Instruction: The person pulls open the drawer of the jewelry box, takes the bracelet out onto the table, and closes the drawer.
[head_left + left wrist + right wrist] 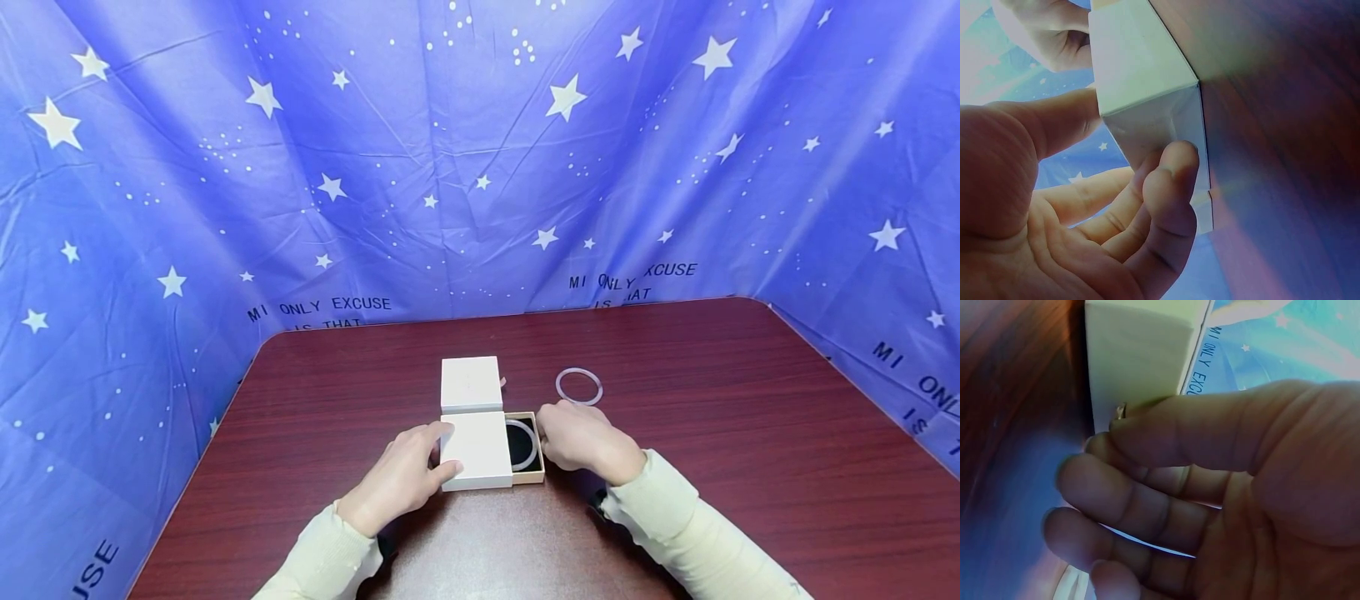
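A white drawer-style box sleeve [476, 450] lies on the table, its tan-edged inner drawer [539, 467] partly out to the right. Inside the drawer, a pale bangle [534, 443] rests on black lining, partly hidden by the sleeve. My left hand [397, 471] holds the sleeve's left end, thumb and fingers against it, as the left wrist view shows. At the drawer's right end, my right hand [585, 433] pinches a small ribbon pull tab [1120, 412] between thumb and forefinger; most of the tab is hidden.
Directly behind stands a second white box [470, 383] with a pinkish ribbon tab [502, 383] on its right side. Another pale lilac bangle [600, 387] lies flat on the dark red-brown table [360, 375], just beyond my right hand. A blue star-printed curtain [450, 150] surrounds the table.
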`<act>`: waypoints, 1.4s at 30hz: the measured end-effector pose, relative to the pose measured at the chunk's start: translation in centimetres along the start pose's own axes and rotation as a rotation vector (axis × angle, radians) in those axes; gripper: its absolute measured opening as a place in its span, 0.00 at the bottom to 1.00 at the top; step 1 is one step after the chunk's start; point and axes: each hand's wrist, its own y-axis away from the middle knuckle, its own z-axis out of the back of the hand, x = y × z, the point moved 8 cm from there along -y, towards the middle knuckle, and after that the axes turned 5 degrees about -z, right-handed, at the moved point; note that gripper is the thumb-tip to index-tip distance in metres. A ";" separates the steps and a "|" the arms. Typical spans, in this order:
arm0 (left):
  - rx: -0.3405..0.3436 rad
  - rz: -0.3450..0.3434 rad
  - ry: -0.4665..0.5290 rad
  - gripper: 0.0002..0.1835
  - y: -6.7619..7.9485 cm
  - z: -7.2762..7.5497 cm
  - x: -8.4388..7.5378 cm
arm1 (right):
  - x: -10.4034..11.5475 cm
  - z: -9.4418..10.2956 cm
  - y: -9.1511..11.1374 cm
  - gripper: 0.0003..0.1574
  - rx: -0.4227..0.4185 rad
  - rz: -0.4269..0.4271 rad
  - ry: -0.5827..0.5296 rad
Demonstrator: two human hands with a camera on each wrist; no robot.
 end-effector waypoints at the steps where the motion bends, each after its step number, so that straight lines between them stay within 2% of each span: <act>1: 0.000 0.000 0.001 0.13 0.0 0.0 0.0 | -0.1 0.0 0.0 0.18 0.003 -0.002 0.000; 13: 0.003 0.000 0.001 0.14 0.0 -0.1 0.1 | -0.7 0.2 0.1 0.18 0.043 -0.034 0.005; 42: 0.015 0.020 -0.001 0.13 -0.1 -0.2 0.3 | -1.1 0.4 0.4 0.16 0.050 -0.014 0.044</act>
